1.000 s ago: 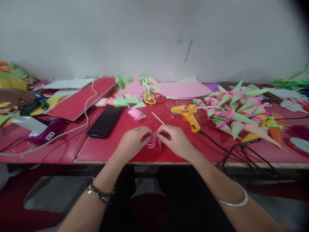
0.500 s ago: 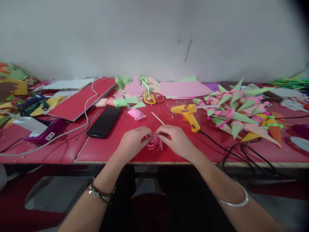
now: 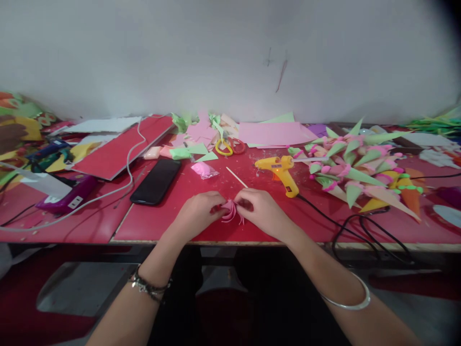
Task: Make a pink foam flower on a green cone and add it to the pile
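Between both hands, just above the table's front part, is a piece of pink paper cut into curling strips. My left hand pinches its left side, thumb and fingers closed. On the other side my right hand grips it with bent fingertips; part of the paper is hidden behind the fingers. A thin pale stick lies just beyond my right fingers. To the right rests a yellow glue gun with its orange light on. A small bag of pink clay lies beyond my left hand.
A black phone lies left, near a purple power strip and a white cable. Scissors and pink paper sheets are at the back. Paper flowers pile up right, above a black cord. Another person's hand shows far left.
The fingers have shifted slightly on the pink paper, the right hand moving a little to the right. More of the curled strips shows between the hands.
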Action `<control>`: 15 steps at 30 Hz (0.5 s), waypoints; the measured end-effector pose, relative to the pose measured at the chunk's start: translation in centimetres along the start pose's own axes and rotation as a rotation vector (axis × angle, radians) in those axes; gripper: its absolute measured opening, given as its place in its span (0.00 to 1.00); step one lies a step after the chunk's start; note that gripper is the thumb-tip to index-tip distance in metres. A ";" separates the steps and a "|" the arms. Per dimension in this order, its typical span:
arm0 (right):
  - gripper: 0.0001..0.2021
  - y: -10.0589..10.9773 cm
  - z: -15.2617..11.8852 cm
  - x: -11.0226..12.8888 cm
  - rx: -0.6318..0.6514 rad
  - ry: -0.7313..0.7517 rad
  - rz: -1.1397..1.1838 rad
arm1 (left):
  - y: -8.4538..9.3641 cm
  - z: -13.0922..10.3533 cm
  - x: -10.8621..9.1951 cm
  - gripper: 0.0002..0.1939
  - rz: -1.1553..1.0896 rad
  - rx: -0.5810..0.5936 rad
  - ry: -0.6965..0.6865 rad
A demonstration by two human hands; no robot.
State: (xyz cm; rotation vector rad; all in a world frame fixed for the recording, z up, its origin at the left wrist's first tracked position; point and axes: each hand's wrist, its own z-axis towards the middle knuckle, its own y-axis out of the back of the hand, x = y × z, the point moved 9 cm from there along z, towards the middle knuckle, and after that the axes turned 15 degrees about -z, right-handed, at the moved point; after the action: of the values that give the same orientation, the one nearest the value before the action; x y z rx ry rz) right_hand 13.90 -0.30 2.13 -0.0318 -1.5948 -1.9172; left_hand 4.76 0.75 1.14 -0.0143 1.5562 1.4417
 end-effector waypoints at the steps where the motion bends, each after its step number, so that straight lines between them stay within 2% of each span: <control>1: 0.05 0.0 0.0 0.0 0.002 -0.002 -0.010 | -0.1 0.0 0.0 0.08 0.006 0.004 0.003; 15: 0.06 0.0 0.1 0.1 0.001 -0.004 -0.008 | 0.1 0.1 0.0 0.11 0.085 -0.043 0.045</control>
State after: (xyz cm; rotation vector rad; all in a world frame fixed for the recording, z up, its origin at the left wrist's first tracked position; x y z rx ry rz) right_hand 13.79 -0.30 2.23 -0.0297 -1.6006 -1.9236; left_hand 4.74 0.90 1.22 -0.0064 1.5786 1.5509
